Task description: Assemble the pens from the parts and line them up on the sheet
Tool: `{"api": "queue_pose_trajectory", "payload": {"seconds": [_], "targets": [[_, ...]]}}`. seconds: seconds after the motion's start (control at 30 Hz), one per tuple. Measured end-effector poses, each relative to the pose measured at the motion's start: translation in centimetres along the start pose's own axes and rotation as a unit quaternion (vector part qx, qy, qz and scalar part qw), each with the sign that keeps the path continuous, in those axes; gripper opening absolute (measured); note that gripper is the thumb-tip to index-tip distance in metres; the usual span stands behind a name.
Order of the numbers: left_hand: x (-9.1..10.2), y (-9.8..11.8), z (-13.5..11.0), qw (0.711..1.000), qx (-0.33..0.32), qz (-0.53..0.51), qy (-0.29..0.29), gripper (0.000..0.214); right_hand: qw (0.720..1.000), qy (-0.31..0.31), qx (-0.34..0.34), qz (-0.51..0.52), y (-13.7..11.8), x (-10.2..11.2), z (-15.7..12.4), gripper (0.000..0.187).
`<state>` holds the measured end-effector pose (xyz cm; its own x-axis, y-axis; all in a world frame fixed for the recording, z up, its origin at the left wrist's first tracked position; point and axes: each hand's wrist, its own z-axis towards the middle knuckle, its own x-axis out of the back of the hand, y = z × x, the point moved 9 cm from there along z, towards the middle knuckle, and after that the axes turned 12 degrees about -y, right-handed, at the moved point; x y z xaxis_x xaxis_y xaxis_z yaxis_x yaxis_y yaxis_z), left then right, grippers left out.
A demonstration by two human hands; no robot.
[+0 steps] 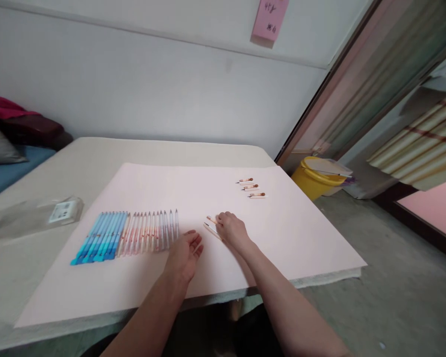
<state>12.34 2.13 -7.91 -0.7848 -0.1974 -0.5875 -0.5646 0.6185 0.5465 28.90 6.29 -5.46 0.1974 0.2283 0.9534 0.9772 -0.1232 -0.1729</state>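
Near the middle of the white sheet, my right hand is closed around a slim pale pen with an orange-brown end. Another pen with a dark tip lies slanted just below it, partly under that hand. My left hand is turned palm inward, its fingers loosely bent and apart, with nothing visible in it. It rests beside the right end of a row of clear pens with pinkish prints. Left of these, several blue pens lie side by side. Three short pens with brown ends lie farther back on the right.
The white sheet covers much of the cloth-topped table. A clear plastic bag with a label lies at the left. A yellow bin stands on the floor beyond the right edge. A wall closes off the back.
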Motion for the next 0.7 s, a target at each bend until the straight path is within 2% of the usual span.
{"api": "queue_pose_trajectory", "payload": {"seconds": [0.1, 0.3, 0.5, 0.7], "targets": [[0.0, 0.0, 0.2, 1.000, -0.001, 0.001, -0.004, 0.013, 1.000, -0.011, 0.016, -0.019, -1.1, 0.2, -0.8, 0.026], [0.1, -0.7, 0.3, 1.000, 0.010, 0.004, 0.002, 0.014, 0.996, -0.076, 0.010, -0.048, -2.8, -1.5, -1.2, 0.027], [0.2, -2.4, 0.6, 0.998, 0.059, 0.022, 0.013, 0.010, 0.996, -0.079, 0.009, -0.050, -3.3, -1.8, -0.7, 0.025], [-0.5, -2.9, 1.8, 0.998, 0.051, 0.014, -0.028, 0.018, 0.994, -0.108, 0.025, -0.008, -4.4, -1.8, -1.2, 0.024]]}}
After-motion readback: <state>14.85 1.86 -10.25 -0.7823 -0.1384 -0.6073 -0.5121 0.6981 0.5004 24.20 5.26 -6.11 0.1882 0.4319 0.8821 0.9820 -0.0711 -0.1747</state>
